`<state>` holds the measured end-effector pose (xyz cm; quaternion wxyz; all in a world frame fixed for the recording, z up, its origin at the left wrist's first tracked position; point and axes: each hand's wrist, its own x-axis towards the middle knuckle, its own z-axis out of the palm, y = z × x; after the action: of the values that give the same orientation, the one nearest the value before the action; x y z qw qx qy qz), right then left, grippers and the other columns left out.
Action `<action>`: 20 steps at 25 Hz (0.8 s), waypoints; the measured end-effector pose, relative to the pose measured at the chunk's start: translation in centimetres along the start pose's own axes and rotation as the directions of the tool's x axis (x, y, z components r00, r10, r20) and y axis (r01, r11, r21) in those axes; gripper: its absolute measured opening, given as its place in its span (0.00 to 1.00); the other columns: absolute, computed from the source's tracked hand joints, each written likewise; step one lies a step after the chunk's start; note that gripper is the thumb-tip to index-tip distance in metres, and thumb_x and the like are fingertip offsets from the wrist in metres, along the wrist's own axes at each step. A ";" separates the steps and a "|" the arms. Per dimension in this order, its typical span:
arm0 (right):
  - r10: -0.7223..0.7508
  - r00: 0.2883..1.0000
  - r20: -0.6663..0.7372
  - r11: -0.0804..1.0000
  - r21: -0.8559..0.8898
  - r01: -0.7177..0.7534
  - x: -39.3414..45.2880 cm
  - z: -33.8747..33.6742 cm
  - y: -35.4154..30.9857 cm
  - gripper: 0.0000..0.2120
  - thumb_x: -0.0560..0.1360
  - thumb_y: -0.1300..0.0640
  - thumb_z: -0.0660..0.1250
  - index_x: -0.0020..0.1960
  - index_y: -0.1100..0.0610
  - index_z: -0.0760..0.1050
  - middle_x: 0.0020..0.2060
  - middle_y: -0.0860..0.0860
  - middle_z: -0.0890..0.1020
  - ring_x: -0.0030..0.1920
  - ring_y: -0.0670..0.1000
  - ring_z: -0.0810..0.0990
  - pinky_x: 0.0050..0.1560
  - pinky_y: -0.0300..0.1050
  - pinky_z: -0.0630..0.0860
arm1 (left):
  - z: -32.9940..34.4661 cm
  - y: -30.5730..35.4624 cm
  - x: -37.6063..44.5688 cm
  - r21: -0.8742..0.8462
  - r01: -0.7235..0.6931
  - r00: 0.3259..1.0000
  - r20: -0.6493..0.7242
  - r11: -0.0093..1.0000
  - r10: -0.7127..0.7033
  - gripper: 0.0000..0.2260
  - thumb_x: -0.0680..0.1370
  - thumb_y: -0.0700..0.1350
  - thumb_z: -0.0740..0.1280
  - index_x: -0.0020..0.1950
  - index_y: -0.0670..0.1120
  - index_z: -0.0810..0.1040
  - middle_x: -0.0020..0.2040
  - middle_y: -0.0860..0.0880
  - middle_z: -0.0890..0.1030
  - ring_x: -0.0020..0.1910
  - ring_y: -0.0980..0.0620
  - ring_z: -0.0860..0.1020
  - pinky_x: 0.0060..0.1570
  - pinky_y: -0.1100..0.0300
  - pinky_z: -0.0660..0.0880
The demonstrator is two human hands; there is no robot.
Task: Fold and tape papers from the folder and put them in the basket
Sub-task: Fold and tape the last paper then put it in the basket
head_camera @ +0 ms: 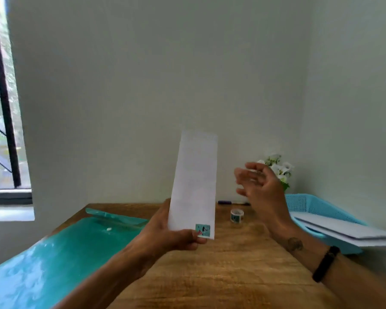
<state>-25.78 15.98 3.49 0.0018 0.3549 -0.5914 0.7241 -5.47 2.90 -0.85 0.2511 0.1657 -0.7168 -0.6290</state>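
Lying along the left side of the wooden table (pixel 221 275), the teal folder (pixel 54 259) is the biggest thing; its flap at the far end is open and its near corner goes out of the picture. What it contains I cannot tell, because its surface only shines. At the right edge of the table sits the light blue basket (pixel 308 205), close to the corner of the walls. White folded papers (pixel 343 230) lie in it and stick out over its near rim toward the right. Between the folder and the basket the wood is bare, and both forearms reach over this middle strip.

Above that strip the left hand (pixel 165 235) pinches the folded paper (pixel 195 184) at its bottom end and holds it upright in the air, off the table. A small patterned piece of tape (pixel 202 230) is stuck near its lower corner, just beside the thumb. The right hand (pixel 261 188) is in the air beside the paper, fingers spread and loose, gripping nothing; it is a little blurred.

Farther back stand a tape roll (pixel 237 215), a dark pen (pixel 226 202) by the wall, and white flowers (pixel 279 169) behind the right hand.
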 end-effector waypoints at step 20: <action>0.337 0.834 0.437 0.829 -0.558 -0.043 4.9 -10.0 -17.9 0.17 0.73 0.66 0.77 0.61 0.66 0.80 0.46 0.62 0.88 0.43 0.56 0.87 0.48 0.50 0.87 | -3.4 4.1 3.2 -0.339 -0.023 0.995 -0.094 0.941 -0.010 0.35 0.66 0.38 0.79 0.72 0.47 0.75 0.59 0.39 0.84 0.48 0.44 0.87 0.42 0.53 0.86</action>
<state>-27.04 27.91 20.87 -0.1353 0.4588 -0.7779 0.4075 -5.89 -1.02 3.96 0.3117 0.1471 -0.5856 -0.7337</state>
